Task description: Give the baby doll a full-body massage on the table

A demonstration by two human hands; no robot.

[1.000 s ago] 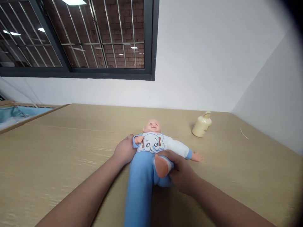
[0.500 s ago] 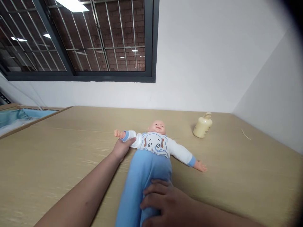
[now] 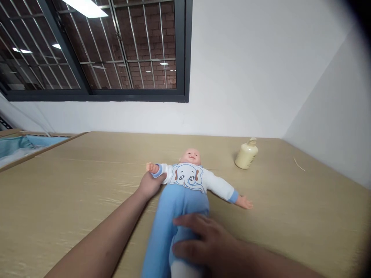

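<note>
A baby doll (image 3: 185, 197) lies on its back on the tabletop, in a white top with an elephant bib and light blue trousers. My left hand (image 3: 151, 184) is closed around its sleeved arm on the left, thumb on top. My right hand (image 3: 207, 241), somewhat blurred, lies over the leg on the right, thumb and a finger to either side of the blue cloth. White footwear shows below that hand at the bottom edge. The doll's other arm (image 3: 223, 189) stretches out to the right, palm up.
A cream pump bottle (image 3: 246, 155) stands at the back right of the wood-coloured tabletop (image 3: 95, 173). Farther right lies a thin pale strip (image 3: 299, 165). A blue-lined bin (image 3: 34, 143) is at the far left, below a barred window (image 3: 130, 46).
The doll's left-side arm has shifted inward and down with my left hand. My right hand has moved slightly up, and the leg beneath is drawn up so its white foot end shows.
</note>
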